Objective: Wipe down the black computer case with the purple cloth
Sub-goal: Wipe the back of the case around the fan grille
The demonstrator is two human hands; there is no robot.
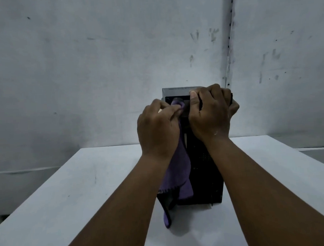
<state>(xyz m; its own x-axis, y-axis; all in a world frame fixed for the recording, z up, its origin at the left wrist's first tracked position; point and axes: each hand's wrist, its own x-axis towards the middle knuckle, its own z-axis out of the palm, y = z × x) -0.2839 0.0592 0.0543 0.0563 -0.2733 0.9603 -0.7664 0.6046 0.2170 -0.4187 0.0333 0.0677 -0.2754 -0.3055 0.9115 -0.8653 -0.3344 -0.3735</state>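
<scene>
Case (204, 167) top edge gripped; table (85, 182) borders it.

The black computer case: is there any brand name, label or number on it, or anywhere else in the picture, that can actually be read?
No text can be read anywhere.
Black computer case: faint pale marks run along its top edge, too small and blurred to read.
Purple cloth, pinched by the left hand: no label shows.
Right hand, gripping the case's top: it may hide more.
White table and wall: only smudges and scuffs, no writing.
</scene>
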